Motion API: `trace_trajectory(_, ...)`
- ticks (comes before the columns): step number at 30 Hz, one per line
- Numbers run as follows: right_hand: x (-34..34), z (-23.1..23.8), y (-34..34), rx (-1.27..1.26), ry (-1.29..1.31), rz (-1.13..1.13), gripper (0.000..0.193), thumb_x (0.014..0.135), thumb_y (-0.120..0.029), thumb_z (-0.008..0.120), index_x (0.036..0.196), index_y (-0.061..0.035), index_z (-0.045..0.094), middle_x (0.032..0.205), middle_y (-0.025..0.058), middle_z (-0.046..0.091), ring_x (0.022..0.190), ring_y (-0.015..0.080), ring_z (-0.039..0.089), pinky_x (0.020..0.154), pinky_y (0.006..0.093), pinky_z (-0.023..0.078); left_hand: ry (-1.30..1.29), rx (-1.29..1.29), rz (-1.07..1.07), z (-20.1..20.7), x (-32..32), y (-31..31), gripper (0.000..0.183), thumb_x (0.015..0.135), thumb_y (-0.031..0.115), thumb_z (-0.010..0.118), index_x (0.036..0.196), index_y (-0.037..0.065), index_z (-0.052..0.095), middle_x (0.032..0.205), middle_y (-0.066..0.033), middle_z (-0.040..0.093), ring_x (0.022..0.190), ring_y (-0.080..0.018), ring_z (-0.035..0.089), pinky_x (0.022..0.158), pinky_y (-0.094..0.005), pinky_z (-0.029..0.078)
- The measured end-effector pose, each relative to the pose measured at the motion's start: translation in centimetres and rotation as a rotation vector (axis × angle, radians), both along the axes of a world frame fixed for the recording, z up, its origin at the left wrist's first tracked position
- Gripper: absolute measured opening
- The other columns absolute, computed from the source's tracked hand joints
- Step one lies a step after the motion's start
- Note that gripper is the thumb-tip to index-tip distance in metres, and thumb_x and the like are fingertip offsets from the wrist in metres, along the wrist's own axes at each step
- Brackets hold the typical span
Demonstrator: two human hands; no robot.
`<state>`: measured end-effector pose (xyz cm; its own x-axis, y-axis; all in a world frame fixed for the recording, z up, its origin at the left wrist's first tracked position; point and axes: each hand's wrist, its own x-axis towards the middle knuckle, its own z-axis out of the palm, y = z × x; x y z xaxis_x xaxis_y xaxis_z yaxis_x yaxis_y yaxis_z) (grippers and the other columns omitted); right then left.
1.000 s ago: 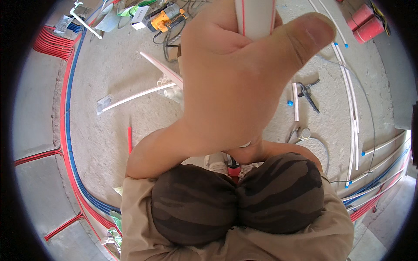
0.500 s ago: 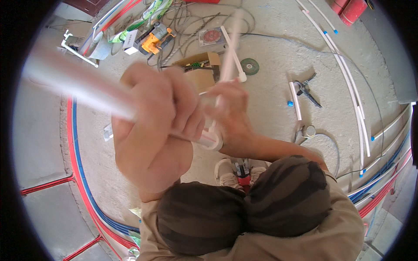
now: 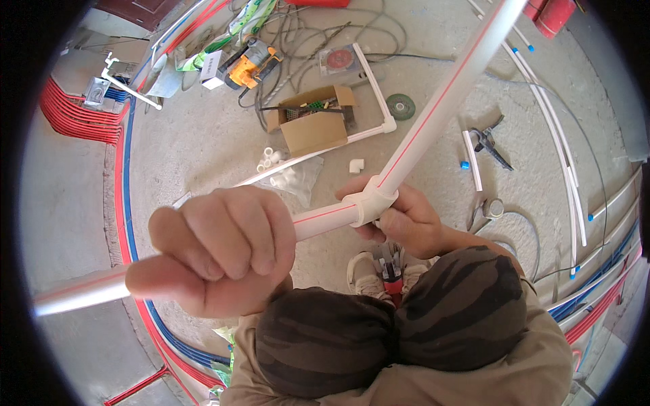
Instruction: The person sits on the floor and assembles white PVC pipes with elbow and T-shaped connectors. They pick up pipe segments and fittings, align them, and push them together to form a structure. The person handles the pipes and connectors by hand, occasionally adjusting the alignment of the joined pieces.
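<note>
My left hand [image 3: 223, 250] is wrapped round a white plastic pipe [image 3: 321, 223] with a red stripe. That pipe's right end sits in a white elbow fitting [image 3: 372, 201]. A second striped white pipe [image 3: 440, 108] rises from the elbow toward the upper right. My right hand [image 3: 413, 220] grips the elbow from behind and below, thumb under it; part of the fingers is hidden by the fitting. Beyond the hands, a loose white elbow [image 3: 357, 166] lies on the floor beside a clear bag of white fittings [image 3: 294, 177].
An open cardboard box [image 3: 315, 134] stands ahead, beside an elbow-joined pipe. A yellow power tool [image 3: 247, 66] and tangled cables lie farther off. At right are a black clamp-like tool [image 3: 491, 143] and long white pipes [image 3: 542, 101]. Red and blue conduits [image 3: 125, 203] run along the left.
The left pipe's open end, apart from the right hand's piece before, now sits in the elbow. My left hand has moved lower; the second pipe now leans farther right.
</note>
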<state>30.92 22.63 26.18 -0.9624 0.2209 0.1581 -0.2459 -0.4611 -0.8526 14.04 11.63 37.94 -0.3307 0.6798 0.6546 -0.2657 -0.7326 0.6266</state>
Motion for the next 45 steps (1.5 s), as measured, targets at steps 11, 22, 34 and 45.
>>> trace_trajectory(11,-0.1,-2.4,-1.6,0.353,0.108,-0.283,0.035,0.102,-0.02,0.061,0.129,0.0003,0.054,0.12,0.0148,0.057,0.108,0.0258,0.058,0.096,0.0374,0.047,0.004,0.139,-0.088,-1.9,0.6,0.6,0.054,0.1,0.049,0.066,0.067,0.017,0.038,0.05,0.0032,0.045,0.036,-0.0056,0.04,0.033,-0.0207,0.038)
trace_trajectory(22,0.1,-2.9,-1.8,0.202,0.062,-0.25,0.038,0.107,-0.026,0.054,0.132,0.0003,0.044,0.094,0.0049,0.054,0.078,0.0086,0.045,0.069,0.0254,0.041,0.084,0.096,-0.162,-2.9,0.1,1.3,0.056,0.101,0.05,0.065,0.067,0.015,0.037,0.05,0.0021,0.045,0.036,-0.0055,0.037,0.034,-0.0199,0.036)
trace_trajectory(34,0.1,-3.0,-2.0,0.056,-0.009,-0.249,0.033,0.108,-0.024,0.048,0.132,-0.001,0.045,0.089,0.002,0.05,0.073,0.0077,0.041,0.064,0.0258,0.035,0.014,-0.005,-0.142,-3.5,0.2,1.3,0.055,0.101,0.052,0.065,0.072,0.011,0.041,0.052,0.0006,0.046,0.042,-0.0147,0.041,0.039,-0.0308,0.033)
trace_trajectory(45,0.4,-4.3,-2.4,-0.15,-0.028,-0.274,0.03,0.11,-0.025,0.047,0.133,-0.0067,0.044,0.086,-0.0009,0.046,0.071,0.0085,0.038,0.063,0.0272,0.032,-0.064,-0.19,-0.142,-5.7,-0.7,3.2,0.045,0.11,0.046,0.048,0.078,0.016,0.039,0.061,0.0039,0.043,0.05,-0.0092,0.04,0.045,-0.025,0.038)
